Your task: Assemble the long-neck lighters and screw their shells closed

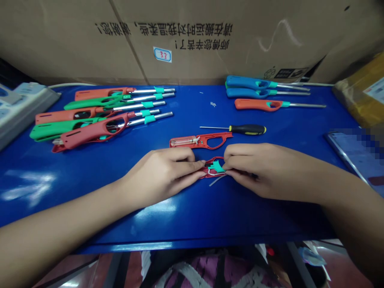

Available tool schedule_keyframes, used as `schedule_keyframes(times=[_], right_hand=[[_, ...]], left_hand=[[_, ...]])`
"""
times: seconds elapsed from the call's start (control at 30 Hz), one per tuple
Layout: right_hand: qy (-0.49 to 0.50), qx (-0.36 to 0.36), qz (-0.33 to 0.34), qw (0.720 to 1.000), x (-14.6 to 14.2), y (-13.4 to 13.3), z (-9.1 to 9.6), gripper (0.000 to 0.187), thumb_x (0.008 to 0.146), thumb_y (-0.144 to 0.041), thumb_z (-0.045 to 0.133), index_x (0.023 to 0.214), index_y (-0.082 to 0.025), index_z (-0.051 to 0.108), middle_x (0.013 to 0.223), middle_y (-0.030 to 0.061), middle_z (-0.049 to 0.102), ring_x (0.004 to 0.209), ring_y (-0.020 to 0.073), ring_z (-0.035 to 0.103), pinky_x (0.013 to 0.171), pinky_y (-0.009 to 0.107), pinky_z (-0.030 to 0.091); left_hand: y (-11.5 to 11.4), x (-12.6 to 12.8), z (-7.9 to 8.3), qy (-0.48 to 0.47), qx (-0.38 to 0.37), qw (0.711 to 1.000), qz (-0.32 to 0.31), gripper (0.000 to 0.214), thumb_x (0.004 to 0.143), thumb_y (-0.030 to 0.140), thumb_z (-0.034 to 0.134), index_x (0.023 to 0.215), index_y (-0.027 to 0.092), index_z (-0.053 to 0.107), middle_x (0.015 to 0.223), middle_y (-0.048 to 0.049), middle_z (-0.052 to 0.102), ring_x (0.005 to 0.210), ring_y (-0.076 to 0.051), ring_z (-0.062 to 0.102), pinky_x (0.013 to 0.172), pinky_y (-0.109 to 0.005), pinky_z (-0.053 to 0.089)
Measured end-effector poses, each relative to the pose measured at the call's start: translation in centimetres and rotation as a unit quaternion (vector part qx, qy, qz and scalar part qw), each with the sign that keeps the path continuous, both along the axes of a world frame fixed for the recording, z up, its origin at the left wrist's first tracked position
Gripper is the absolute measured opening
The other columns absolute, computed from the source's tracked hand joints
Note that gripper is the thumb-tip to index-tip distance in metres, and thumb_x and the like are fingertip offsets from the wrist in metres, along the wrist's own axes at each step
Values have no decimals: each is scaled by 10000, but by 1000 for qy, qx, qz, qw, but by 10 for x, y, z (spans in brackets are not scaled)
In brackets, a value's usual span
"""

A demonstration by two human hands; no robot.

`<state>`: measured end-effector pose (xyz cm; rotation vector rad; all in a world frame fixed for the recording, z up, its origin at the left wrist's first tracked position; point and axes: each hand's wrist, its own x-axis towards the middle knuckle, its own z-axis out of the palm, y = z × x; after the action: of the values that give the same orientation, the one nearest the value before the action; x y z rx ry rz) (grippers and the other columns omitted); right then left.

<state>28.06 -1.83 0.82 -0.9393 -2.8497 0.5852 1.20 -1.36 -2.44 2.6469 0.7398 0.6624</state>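
Clamps an open red plastic lighter half-shell at frame centre in the left hand and pinches its turquoise plastic trigger with the right hand — apparently adjusting it, next needing careful alignment.

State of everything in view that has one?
Left hand: fingers on near shell
Right hand: fingers on teal piece
Near shell: open, parts exposed
Far shell: open, tube exposed
Screwdriver: lying, unheld
Right lighters: assembled
Left lighters: teal pieces on rods
Bits: loose
Phone: screen up
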Motion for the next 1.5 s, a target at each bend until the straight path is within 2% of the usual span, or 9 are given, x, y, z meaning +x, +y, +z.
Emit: schedule_keyframes(times=[0.07,0.27,0.47,0.63,0.8,1.03,1.2,1.4,1.5], right_hand=[[1,1,6,1000,1,0,-1,177,994,-160,499,921,-173,660,952,38,642,844,157,604,718,279,434],[-28,12,8,1000,0,-1,0,182,992,-127,478,896,-181,624,942,29,620,786,155,597,653,290,404],[-29,16,5,999,-5,-2,2,204,942,-61,469,835,-191,586,886,19,614,710,144,579,607,283,375],[-21,6,-1,1000,-5,-1,1,215,977,-112,465,851,-173,630,874,42,631,755,166,600,652,286,424],[43,-28,-24,998,-3,2,-2,240,1017,-184,485,882,-177,683,881,38,676,822,163,627,738,284,452],[82,-86,-100,988,-11,6,-1,172,941,-136,608,795,-183,684,805,-11,686,750,114,622,699,244,431],[71,-58,-106,990,-13,3,-4,150,969,-194,590,853,-185,685,845,12,691,764,135,608,684,261,416],[69,-58,-100,991,-15,2,-6,175,990,-191,548,838,-183,633,830,14,662,768,142,584,691,268,403],[65,-62,-109,990,-15,2,-5,173,996,-205,548,856,-181,647,846,14,662,777,138,582,696,264,400]], left_hand=[[0,-1,1,24,16,1000,0,192,1002,226,607,1094,149,757,927,-42,709,761,-128,685,695,-245,552],[-4,2,15,116,137,984,-17,265,1018,307,567,1082,138,760,925,-74,685,885,-219,657,732,-342,555],[-17,4,18,176,203,963,20,259,1036,292,530,1057,162,753,1005,-72,725,869,-231,655,708,-370,536],[-19,2,12,149,197,969,29,269,1049,284,520,1130,128,724,1006,-73,747,896,-233,678,750,-377,569],[-19,3,10,150,197,968,32,269,1044,268,522,1145,121,723,1027,-90,746,900,-255,686,715,-391,579],[-23,3,12,181,178,967,5,268,1043,216,488,1118,103,718,1127,-114,724,980,-285,672,767,-431,586],[-18,2,10,137,162,977,13,272,1044,225,491,1126,106,722,974,-106,720,859,-254,661,746,-421,578],[-13,2,7,91,97,991,3,332,1031,196,524,1318,61,622,998,-115,698,903,-232,661,832,-401,586],[-13,3,8,113,90,989,11,308,1039,218,509,1293,104,641,987,-99,680,881,-232,646,789,-401,586]])
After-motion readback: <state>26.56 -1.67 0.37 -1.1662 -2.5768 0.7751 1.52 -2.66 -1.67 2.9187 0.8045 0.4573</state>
